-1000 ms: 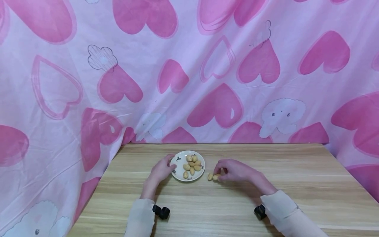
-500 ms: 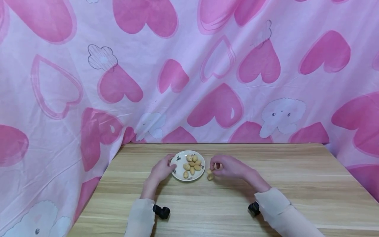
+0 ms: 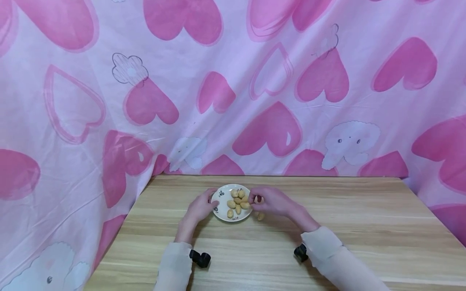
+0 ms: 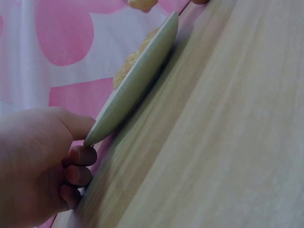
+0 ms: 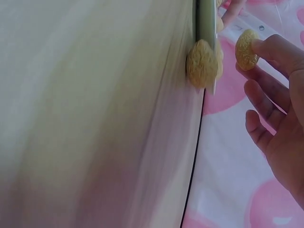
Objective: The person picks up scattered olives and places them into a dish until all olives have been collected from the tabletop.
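My left hand (image 3: pixel 201 206) pinches the left rim of a small white plate (image 3: pixel 223 204), thumb on top and fingers curled beneath in the left wrist view. Several tan walnuts (image 3: pixel 238 209) in their shells lie on the plate, mostly toward its right half. At the plate's right edge is my right hand (image 3: pixel 274 201), pinching one walnut (image 5: pixel 245 50) between thumb and fingertip. The right wrist view shows this nut held above the tabletop. Another walnut (image 3: pixel 260 216) sits on the table just right of the plate, partly under the right hand.
The wood-grain table (image 3: pixel 251 250) runs back to a pink heart-patterned cloth (image 3: pixel 267 129), which hangs behind it and along the sides. A small black device (image 3: pixel 200 258) is strapped to the left wrist, and another (image 3: pixel 301 253) to the right.
My right hand has picked a walnut off the table and moved left to the plate's edge. The left hand keeps its hold on the rim. The head view has shifted slightly.
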`<state>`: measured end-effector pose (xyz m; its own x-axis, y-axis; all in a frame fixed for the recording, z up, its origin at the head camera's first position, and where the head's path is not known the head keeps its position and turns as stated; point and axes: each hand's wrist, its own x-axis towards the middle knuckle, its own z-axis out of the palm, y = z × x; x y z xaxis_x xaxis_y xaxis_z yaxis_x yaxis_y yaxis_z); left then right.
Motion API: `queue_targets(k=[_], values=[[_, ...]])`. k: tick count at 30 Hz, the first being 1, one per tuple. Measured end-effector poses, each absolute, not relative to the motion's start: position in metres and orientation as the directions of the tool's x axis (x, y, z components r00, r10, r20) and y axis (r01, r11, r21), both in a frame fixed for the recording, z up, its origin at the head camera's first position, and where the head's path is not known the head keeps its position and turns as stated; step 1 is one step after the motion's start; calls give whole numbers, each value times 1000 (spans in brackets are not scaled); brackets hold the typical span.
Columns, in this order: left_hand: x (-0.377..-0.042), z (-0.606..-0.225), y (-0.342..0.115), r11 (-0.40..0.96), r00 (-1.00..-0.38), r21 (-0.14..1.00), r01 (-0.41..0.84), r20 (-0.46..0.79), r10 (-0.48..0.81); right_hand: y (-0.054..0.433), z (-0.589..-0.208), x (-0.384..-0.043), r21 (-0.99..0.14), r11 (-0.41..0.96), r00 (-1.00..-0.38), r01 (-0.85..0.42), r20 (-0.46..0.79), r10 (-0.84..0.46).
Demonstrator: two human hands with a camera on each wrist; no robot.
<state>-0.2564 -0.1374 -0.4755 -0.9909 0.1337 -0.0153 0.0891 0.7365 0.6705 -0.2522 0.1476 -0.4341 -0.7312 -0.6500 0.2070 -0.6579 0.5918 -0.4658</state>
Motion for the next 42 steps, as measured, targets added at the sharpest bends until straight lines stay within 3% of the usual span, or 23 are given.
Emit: queue_targets(k=[12, 30, 42], values=[[-257, -477, -137, 739, -991, 668, 90, -16, 135, 119, -436, -260, -441, 565, -701, -698, 256, -666], [-256, -476, -137, 751, -988, 649, 123, 10, 153, 78, -442, -270, -417, 604, -711, -680, 175, -680], [-260, -476, -139, 765, -988, 634, 114, -7, 153, 61, -444, -277, -392, 590, -677, -705, 127, -725]])
